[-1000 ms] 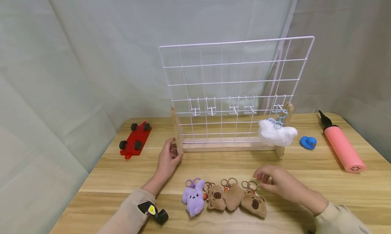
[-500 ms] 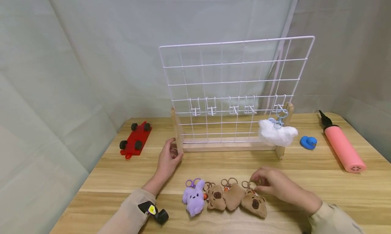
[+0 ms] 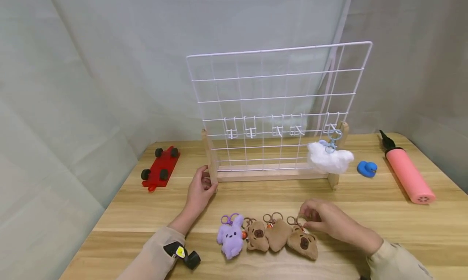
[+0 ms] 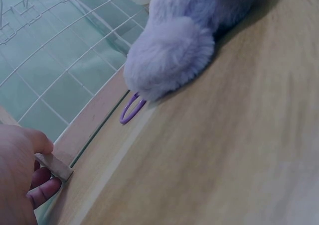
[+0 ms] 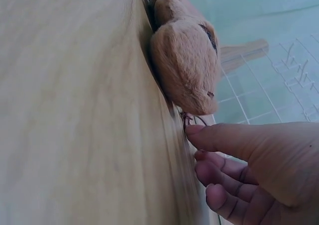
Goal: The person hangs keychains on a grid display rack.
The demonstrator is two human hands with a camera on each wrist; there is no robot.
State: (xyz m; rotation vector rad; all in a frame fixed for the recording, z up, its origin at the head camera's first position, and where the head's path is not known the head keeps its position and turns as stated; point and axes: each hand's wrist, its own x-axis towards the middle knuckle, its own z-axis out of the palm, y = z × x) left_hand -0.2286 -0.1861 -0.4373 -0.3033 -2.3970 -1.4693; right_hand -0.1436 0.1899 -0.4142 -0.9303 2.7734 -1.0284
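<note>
In the head view, my left hand (image 3: 199, 192) grips the left wooden upright (image 3: 209, 158) of a white wire grid rack (image 3: 272, 85) near its foot. The left wrist view shows thumb and fingers around that wooden foot (image 4: 59, 168). My right hand (image 3: 327, 219) has thumb and index fingertip at the ring of the rightmost brown bear plush keychain (image 3: 304, 244); the right wrist view has the thumb on the ring (image 5: 187, 119), the index tip hidden. Left of it lie a face-down brown plush keychain (image 3: 278, 235), another bear keychain (image 3: 258, 236) and a purple plush keychain (image 3: 231, 240).
Several white hooks (image 3: 250, 130) sit in a row on the grid. A white plush keychain (image 3: 329, 158) hangs from the rightmost hook. A red toy car (image 3: 162, 167) lies at left. A blue duck (image 3: 367, 169) and a pink hand pump (image 3: 409, 175) lie at right.
My right hand has moved left and slightly inward onto the rightmost bear keychain's ring. My left hand stays on the upright. The head view has shifted slightly.
</note>
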